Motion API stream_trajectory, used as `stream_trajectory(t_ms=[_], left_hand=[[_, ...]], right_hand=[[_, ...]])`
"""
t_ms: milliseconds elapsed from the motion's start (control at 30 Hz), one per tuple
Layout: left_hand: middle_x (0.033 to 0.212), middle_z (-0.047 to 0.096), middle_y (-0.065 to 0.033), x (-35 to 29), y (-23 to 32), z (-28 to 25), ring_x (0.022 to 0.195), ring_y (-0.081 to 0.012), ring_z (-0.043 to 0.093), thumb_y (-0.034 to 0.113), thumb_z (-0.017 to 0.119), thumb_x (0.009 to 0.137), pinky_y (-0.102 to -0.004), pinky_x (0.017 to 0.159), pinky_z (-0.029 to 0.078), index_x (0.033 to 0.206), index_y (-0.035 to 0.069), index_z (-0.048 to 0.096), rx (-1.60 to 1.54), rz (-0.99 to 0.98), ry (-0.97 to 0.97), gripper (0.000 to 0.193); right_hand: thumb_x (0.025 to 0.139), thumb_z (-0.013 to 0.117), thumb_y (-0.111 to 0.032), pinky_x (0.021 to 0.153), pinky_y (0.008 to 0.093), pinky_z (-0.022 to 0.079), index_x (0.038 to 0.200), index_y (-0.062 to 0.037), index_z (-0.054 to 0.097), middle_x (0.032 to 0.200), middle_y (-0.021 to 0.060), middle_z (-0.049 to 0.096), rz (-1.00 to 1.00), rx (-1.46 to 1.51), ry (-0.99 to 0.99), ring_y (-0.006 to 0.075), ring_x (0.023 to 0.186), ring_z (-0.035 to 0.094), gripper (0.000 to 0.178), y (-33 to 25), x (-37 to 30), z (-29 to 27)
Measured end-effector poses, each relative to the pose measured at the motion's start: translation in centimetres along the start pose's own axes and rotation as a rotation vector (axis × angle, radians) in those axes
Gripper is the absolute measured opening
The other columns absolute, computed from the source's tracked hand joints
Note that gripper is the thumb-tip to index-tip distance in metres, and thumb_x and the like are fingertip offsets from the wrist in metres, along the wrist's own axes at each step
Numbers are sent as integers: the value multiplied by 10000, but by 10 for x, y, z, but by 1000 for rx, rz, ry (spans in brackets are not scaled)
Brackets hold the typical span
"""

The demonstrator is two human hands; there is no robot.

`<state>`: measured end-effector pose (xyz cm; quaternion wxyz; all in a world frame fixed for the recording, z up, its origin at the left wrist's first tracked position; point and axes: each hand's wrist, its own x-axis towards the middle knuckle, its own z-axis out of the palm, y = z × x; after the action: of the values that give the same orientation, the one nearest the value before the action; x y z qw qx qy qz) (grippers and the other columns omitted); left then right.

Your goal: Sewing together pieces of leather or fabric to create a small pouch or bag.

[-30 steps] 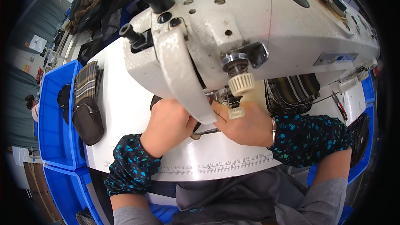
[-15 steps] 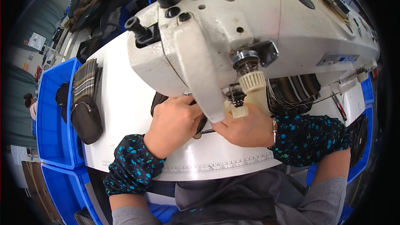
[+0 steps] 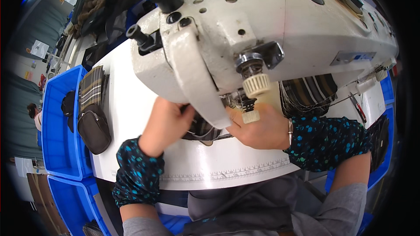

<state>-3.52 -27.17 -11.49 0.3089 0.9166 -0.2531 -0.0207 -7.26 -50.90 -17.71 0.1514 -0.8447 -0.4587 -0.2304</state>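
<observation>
Under the head of a white sewing machine (image 3: 210, 57) lies a dark plaid fabric piece (image 3: 202, 128) with a zipper along its curved edge. My left hand (image 3: 162, 126) is closed at the piece's left side, thumb and fingers pinched together at the fabric. My right hand (image 3: 261, 127) is curled over the right end of the piece, beside the needle area. Its fingertips are partly hidden behind the machine's white lever guard (image 3: 194, 76). The needle and presser foot are mostly hidden too.
A stack of striped fabric pieces (image 3: 308, 94) lies behind my right hand. At the left are a dark pouch (image 3: 94, 129) with plaid fabric (image 3: 92, 85) and blue bins (image 3: 61, 157). Red-handled snips (image 3: 358, 108) rest at the right. A printed ruler (image 3: 227, 175) runs along the table's front edge.
My left hand has shifted left, uncovering more of the plaid piece and its zipper. My right hand has stayed nearly in place. The whole view has shifted slightly.
</observation>
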Motion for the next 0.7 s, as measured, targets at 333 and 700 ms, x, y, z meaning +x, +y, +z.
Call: stream_trajectory(t_ms=[333, 700], left_hand=[[976, 674, -34, -11, -10, 7, 848, -234, 657, 60, 776, 693, -369, 708, 498, 1002, 119, 731, 583, 558, 77, 317], [1021, 665, -6, -23, 8, 18, 862, -214, 609, 58, 767, 671, -361, 724, 451, 1061, 81, 743, 382, 513, 17, 392]], right_hand=[[737, 643, -122, 446, 356, 462, 716, -59, 556, 628, 79, 583, -50, -37, 38, 225, 496, 610, 109, 1, -1, 7], [753, 642, -141, 443, 313, 436, 743, -58, 581, 701, 46, 575, -138, 0, 8, 162, 539, 585, 104, -12, -4, -7]])
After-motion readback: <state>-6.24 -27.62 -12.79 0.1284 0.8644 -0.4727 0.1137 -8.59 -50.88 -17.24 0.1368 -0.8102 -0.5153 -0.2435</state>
